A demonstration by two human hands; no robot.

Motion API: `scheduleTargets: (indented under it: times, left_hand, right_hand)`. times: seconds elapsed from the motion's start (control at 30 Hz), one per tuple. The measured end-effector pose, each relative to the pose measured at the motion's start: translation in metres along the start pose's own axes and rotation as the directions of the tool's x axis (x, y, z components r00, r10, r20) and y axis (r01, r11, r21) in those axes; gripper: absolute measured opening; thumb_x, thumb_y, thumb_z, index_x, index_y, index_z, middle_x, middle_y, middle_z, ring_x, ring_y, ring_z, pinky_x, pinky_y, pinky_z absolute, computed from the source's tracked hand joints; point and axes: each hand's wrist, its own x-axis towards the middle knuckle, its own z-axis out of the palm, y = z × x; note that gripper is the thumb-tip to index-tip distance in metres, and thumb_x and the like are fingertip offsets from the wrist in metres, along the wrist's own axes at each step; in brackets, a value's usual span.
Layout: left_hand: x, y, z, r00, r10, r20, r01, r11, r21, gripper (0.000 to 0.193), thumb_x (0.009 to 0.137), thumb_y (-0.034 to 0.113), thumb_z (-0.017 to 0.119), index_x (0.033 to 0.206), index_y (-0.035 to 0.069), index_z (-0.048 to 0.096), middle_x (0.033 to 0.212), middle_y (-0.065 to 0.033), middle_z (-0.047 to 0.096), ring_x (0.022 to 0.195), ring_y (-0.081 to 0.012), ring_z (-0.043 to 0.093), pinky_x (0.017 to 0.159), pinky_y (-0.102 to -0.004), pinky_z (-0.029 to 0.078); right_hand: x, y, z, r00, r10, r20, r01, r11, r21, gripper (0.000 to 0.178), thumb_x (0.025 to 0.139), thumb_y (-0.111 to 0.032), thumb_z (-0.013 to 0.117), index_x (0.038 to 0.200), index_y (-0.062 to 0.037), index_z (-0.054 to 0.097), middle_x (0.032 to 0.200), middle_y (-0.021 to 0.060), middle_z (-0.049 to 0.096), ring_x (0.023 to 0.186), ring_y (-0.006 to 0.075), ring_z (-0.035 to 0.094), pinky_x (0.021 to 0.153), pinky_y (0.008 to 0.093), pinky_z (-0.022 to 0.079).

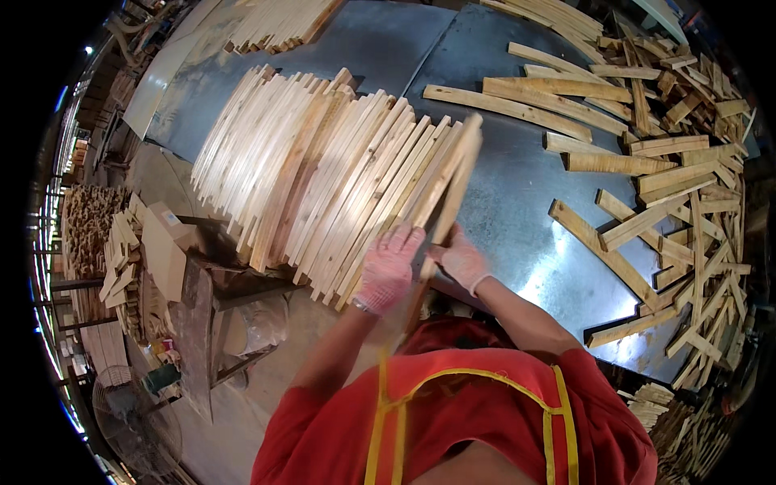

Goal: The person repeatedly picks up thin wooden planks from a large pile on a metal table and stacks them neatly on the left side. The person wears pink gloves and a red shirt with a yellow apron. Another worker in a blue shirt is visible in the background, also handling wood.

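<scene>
A row of pale wooden strips [295, 170] lies side by side on the metal table, their near ends jutting past its edge. My left hand [391, 268], in a pinkish knit glove, rests with fingers stretched out over the near ends at the row's right side. Just right of it, my right hand [462, 260], gloved likewise, is closed around the near end of a wooden strip [459, 186]. That strip is blurred and leans away from me, its far end meeting the neighbouring strip. Part of the right hand's grip is hidden behind the wood.
The metal table [517, 198] spreads ahead and to the right. Loose wooden strips [614, 162] lie scattered there, thickening into a heap [715, 194]. Another bundle [283, 20] sits at the far left. Below left are a wooden stand [198, 331], a cardboard box [166, 250] and a fan [133, 420].
</scene>
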Motion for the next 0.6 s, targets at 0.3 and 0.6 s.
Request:
scheduleTargets:
  times: [0.3, 0.6]
  left_hand:
    - [0.025, -0.022, -0.014, 0.931, -0.361, 0.057, 0.209, 0.397, -0.894, 0.074, 0.095, 0.001, 0.056, 0.165, 0.0, 0.031, 0.167, -0.0179, 0.04, 0.151, -0.0299, 0.044, 0.119, -0.0379, 0.041]
    - [0.084, 0.1, 0.008, 0.979, 0.053, 0.195, 0.157, 0.406, -0.9, 0.067, 0.091, 0.004, 0.065, 0.156, 0.007, 0.049, 0.164, -0.0165, 0.045, 0.147, -0.0258, 0.05, 0.115, -0.035, 0.046]
  right_hand:
    - [0.008, 0.021, 0.001, 0.81, -0.333, 0.483, 0.33, 0.939, 0.094, 0.034, 0.094, -0.018, 0.069, 0.124, -0.0038, 0.065, 0.105, 0.0065, 0.065, 0.097, 0.0203, 0.061, 0.085, 0.0355, 0.053]
    - [-0.113, -0.015, -0.152, 0.945, -0.322, -0.063, 0.328, 0.93, 0.167, 0.046, 0.095, -0.022, 0.068, 0.136, -0.0016, 0.065, 0.126, 0.0131, 0.071, 0.109, 0.0236, 0.067, 0.099, 0.0377, 0.054]
